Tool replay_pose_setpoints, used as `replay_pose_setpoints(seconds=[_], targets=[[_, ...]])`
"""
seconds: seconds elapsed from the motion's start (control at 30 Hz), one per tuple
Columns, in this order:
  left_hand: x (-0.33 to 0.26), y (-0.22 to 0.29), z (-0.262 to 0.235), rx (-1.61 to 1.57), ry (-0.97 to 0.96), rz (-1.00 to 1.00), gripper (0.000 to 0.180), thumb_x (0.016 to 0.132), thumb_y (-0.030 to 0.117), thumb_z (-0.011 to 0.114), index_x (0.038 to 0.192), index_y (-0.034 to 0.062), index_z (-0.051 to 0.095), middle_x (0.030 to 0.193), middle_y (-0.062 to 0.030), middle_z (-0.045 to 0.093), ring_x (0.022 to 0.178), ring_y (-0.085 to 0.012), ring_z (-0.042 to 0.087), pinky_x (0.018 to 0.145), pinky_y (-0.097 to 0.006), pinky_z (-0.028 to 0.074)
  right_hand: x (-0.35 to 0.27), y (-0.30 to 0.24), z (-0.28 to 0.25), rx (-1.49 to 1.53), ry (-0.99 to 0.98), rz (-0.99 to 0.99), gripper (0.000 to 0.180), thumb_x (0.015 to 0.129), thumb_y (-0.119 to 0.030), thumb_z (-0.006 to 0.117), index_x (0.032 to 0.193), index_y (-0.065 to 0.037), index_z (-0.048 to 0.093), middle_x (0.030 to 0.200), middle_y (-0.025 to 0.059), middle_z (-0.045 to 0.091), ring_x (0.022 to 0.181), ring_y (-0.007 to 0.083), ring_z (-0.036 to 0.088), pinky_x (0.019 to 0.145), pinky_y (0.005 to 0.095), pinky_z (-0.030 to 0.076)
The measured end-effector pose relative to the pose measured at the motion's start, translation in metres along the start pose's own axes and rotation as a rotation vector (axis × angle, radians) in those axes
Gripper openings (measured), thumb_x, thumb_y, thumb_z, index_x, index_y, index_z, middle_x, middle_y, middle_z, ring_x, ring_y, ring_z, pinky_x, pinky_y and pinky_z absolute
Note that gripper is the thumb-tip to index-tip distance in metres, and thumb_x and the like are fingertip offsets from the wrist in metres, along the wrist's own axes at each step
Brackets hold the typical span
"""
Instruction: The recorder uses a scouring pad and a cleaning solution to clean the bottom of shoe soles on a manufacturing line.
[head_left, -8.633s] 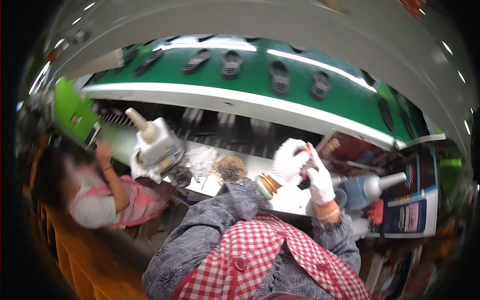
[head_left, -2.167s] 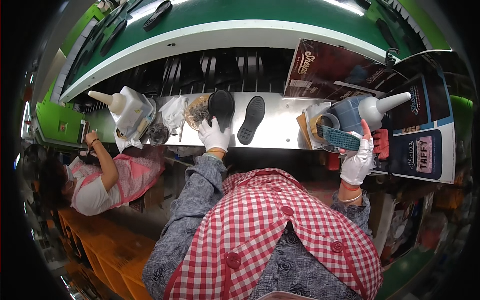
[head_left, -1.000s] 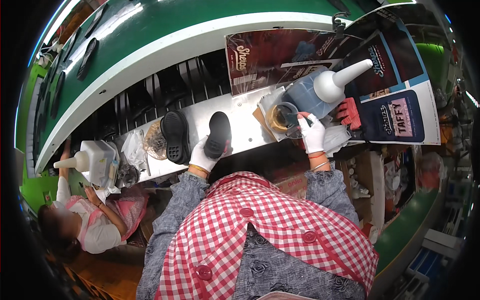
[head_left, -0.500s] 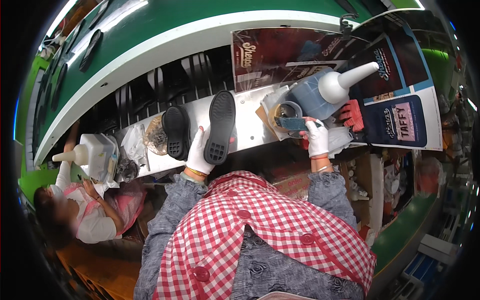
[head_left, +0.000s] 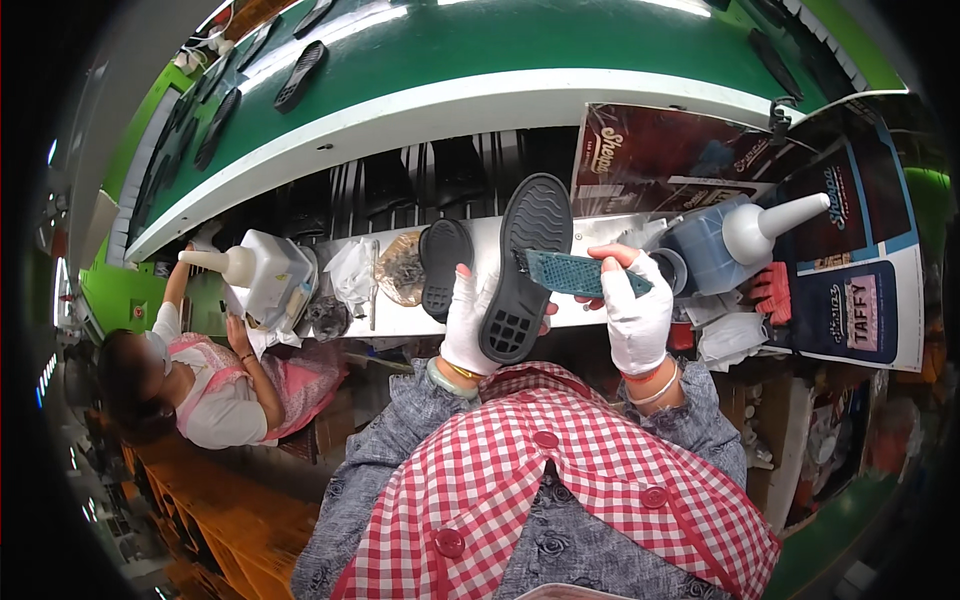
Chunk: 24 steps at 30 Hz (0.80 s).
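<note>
My left hand (head_left: 468,330) is clasping the black sole (head_left: 535,225) by its grid-patterned end, thumb on one side and fingers on the other, and is holding it above the worktop's (head_left: 403,318) front edge. My right hand (head_left: 637,320) is pinching the blue-green brush (head_left: 585,275) between thumb and fingers; its tip is lying over the sole's middle, contact not confirmable. A second sole (head_left: 445,265) is lying on the worktop to the left. For sound work, I judge, my left grip should be bracing against tilt while my right is stroking lightly and evenly, staying within the sole's outline.
</note>
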<state>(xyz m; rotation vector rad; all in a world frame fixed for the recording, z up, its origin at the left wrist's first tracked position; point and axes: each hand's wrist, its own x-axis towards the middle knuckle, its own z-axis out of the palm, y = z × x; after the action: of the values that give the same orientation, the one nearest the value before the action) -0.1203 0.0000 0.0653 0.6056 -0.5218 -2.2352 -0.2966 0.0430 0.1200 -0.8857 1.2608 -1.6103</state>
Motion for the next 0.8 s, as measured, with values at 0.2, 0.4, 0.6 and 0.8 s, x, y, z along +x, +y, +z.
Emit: replay_pose_setpoints(seconds=[0.2, 0.4, 0.6, 0.8], targets=[[-0.003, 0.002, 0.002, 0.013, -0.029, 0.039, 0.087, 0.085, 0.076, 0.019, 0.136, 0.0084, 0.039, 0.116, -0.0171, 0.056, 0.098, -0.0274, 0.061, 0.076, -0.037, 0.054, 0.001, 0.001, 0.008, -0.017, -0.045, -0.009, 0.016, 0.093, -0.009, 0.055, 0.103, 0.0, 0.063, 0.086, 0.0033, 0.063, 0.067, 0.0072, 0.061, 0.055, 0.0175, 0.044], [0.0, 0.004, 0.002, 0.002, 0.018, 0.079, 0.076, 0.09, 0.07, 0.019, 0.139, 0.0145, 0.038, 0.123, -0.0128, 0.054, 0.105, -0.0273, 0.058, 0.082, -0.042, 0.053, -0.001, 0.002, 0.01, -0.04, -0.105, -0.018, 0.014, 0.092, -0.005, 0.055, 0.101, 0.002, 0.062, 0.087, 0.0048, 0.062, 0.069, 0.0073, 0.061, 0.06, 0.0192, 0.048], [0.008, -0.003, -0.01, 0.96, 0.099, 0.411, 0.073, 0.092, 0.066, 0.018, 0.14, 0.0147, 0.038, 0.125, -0.0132, 0.054, 0.104, -0.0269, 0.058, 0.091, -0.041, 0.048, -0.007, 0.012, 0.012, -0.206, -0.129, -0.056, 0.011, 0.091, -0.002, 0.054, 0.099, 0.002, 0.061, 0.086, 0.0059, 0.062, 0.07, 0.008, 0.06, 0.059, 0.0206, 0.05], [0.011, 0.001, -0.005, 0.989, 0.099, 0.461, 0.074, 0.092, 0.066, 0.016, 0.141, 0.0137, 0.037, 0.128, -0.0162, 0.052, 0.113, -0.0304, 0.055, 0.094, -0.044, 0.047, -0.014, 0.007, 0.022, -0.098, -0.11, -0.068, 0.012, 0.093, -0.007, 0.054, 0.098, 0.001, 0.062, 0.079, 0.0035, 0.062, 0.062, 0.0062, 0.056, 0.055, 0.0182, 0.042]])
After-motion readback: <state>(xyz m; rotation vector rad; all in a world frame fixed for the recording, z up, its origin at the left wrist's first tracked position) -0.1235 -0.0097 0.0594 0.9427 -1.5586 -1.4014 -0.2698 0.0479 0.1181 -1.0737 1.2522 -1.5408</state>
